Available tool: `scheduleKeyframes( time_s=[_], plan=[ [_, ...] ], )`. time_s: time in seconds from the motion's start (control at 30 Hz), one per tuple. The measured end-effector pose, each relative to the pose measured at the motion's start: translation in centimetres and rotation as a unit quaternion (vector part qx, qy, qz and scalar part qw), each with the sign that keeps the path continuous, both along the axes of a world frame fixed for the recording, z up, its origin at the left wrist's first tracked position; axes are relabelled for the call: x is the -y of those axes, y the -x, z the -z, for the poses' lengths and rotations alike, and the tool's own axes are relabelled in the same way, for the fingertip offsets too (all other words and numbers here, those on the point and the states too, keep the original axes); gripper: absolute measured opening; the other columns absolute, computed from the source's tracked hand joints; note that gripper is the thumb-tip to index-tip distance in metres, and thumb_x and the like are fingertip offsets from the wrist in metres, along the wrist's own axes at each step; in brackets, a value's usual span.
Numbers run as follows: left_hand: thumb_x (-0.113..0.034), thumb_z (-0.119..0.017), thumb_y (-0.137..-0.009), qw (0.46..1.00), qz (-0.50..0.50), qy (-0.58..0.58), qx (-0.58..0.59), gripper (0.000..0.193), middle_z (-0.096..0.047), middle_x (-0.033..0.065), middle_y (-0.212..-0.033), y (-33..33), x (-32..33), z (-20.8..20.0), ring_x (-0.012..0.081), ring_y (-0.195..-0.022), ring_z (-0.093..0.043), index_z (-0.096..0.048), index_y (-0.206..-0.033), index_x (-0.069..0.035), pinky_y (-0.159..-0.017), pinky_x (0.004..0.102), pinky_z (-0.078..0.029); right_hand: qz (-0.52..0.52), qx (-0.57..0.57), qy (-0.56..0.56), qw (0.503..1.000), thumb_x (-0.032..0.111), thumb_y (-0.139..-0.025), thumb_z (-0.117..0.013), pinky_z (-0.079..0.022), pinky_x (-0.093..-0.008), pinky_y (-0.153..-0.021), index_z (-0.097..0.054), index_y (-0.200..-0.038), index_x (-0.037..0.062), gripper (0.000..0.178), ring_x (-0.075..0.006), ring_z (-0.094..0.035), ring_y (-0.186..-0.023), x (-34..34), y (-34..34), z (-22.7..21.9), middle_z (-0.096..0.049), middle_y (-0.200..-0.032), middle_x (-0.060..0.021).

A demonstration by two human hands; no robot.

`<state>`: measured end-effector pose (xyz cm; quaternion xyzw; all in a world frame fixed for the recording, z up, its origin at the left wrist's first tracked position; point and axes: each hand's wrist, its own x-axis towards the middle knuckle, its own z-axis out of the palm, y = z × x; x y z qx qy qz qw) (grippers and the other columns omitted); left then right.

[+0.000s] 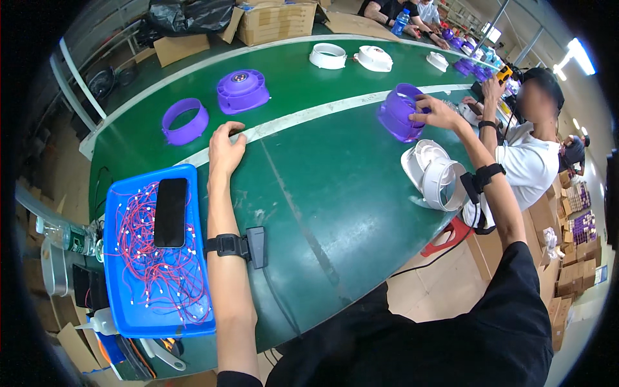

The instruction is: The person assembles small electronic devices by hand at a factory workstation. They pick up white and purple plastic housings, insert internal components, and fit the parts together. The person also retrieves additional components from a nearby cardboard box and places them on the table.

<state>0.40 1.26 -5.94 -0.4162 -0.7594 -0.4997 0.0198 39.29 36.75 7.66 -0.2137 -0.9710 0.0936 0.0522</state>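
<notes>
My right hand (440,113) grips the rim of a purple plastic ring-shaped housing (401,116), fingers and thumb closed on its near side. Part of a second purple piece shows under or inside it; whether the two are joined I cannot tell. My left hand (227,151) rests at the white rail (284,127), loosely bent, thumb apart from the fingers and nothing in it. Beyond that hand are a purple ring (185,131) and a purple round housing (227,97) with slotted sides. White housings (425,158), one an open ring, stand below my right hand.
Left of my left forearm, a blue tray (145,316) holds red wires with white connectors and a black phone (171,213). White parts (327,56) lie on the green belt (290,77). A co-worker (532,142) sits at the right. A red stool (448,237) stands beneath the table's edge.
</notes>
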Motion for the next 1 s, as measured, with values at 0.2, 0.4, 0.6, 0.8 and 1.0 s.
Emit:
scheduleKeyframes(
  time_s=[0.2, 0.4, 0.6, 0.8, 1.0],
  plan=[
    [-0.008, -0.063, -0.079, 0.999, -0.033, -0.015, -0.023, 0.026, -0.068, 0.0143, -0.103, 0.4, 0.5, 0.2, 0.0294, -0.103, -0.064, -0.068, -0.104, -0.005, -0.093, 0.0395, -0.049, -0.106, 0.043, 0.061, 0.992, 0.031, -0.084, -0.075, -0.041, -0.0435, -0.106, -0.068, -0.087, 0.0013, 0.03, -0.0431, -0.047, -0.131, 8.5, 7.1, -1.1, -0.044, -0.143, -0.0317],
    [0.003, -0.065, -0.081, 0.992, -0.038, -0.116, 0.034, 0.022, -0.072, 0.0098, -0.096, 0.4, 1.1, -5.0, 0.0158, -0.082, -0.069, -0.069, -0.103, -0.002, -0.076, 0.0284, -0.055, -0.283, -0.031, -0.048, 0.958, 0.032, -0.085, -0.074, -0.033, -0.0488, -0.114, -0.067, -0.112, 0.0077, 0.037, -0.0441, -0.033, -0.141, 19.6, 9.8, -0.3, -0.03, -0.154, -0.0264],
    [-0.014, -0.071, -0.091, 0.971, -0.006, -0.198, 0.131, 0.019, -0.072, 0.0091, -0.079, -2.7, 4.3, -14.0, 0.0049, -0.057, -0.057, -0.068, -0.104, -0.001, -0.049, 0.0198, -0.044, -0.173, -0.138, -0.107, 0.969, 0.024, -0.083, -0.073, -0.03, -0.0517, -0.116, -0.056, -0.128, 0.0129, 0.049, -0.0461, -0.027, -0.143, 21.7, 5.0, -2.1, -0.031, -0.153, -0.0228],
    [-0.023, -0.067, -0.094, 0.993, 0.065, -0.091, 0.048, 0.027, -0.064, 0.0021, -0.069, -6.8, 7.3, -20.0, 0.0039, -0.059, -0.052, -0.067, -0.113, -0.003, -0.053, 0.0223, -0.039, 0.127, -0.281, -0.159, 0.938, 0.004, -0.079, -0.068, -0.043, -0.0459, -0.097, -0.062, -0.112, 0.0032, 0.034, -0.0377, -0.053, -0.114, 23.7, -7.7, 2.3, -0.058, -0.117, -0.0175],
    [-0.025, -0.072, -0.087, 0.948, 0.221, 0.201, -0.112, 0.057, -0.061, 0.0171, -0.126, -6.5, 6.8, -16.6, 0.0253, -0.118, -0.058, -0.052, -0.136, -0.004, -0.1, 0.0389, -0.046, 0.272, -0.272, -0.135, 0.913, 0.008, -0.079, -0.072, -0.046, -0.0421, -0.093, -0.061, -0.113, 0.0024, 0.037, -0.0341, -0.054, -0.107, 26.2, -11.5, 9.1, -0.059, -0.108, -0.0153]
  ],
)
